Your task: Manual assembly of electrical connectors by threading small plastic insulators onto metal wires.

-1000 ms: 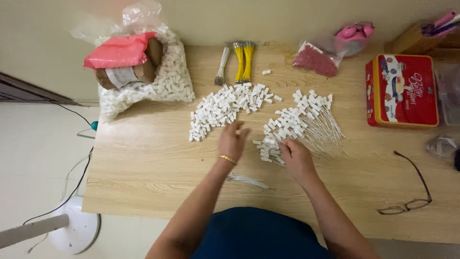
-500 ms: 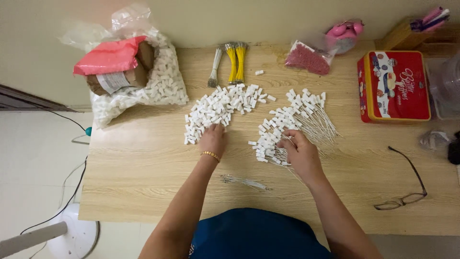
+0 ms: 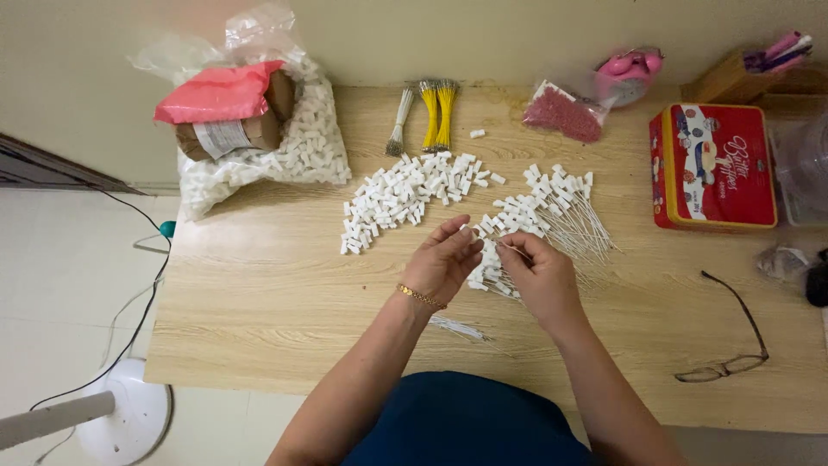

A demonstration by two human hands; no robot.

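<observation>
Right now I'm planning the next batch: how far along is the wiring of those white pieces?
Done: a fan of white pieces with wires lies on the table. In hand: the left hand and right hand meet over one piece at that fan's near end. Left: a loose pile, a full bag, and wire bundles, so much remains.

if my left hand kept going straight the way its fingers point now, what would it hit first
Likely the heap of assembled white pieces with thin wires. The left hand points up and to the right, fingertips already at that heap's near edge, close to the right hand. Height above the table is unclear.
</observation>
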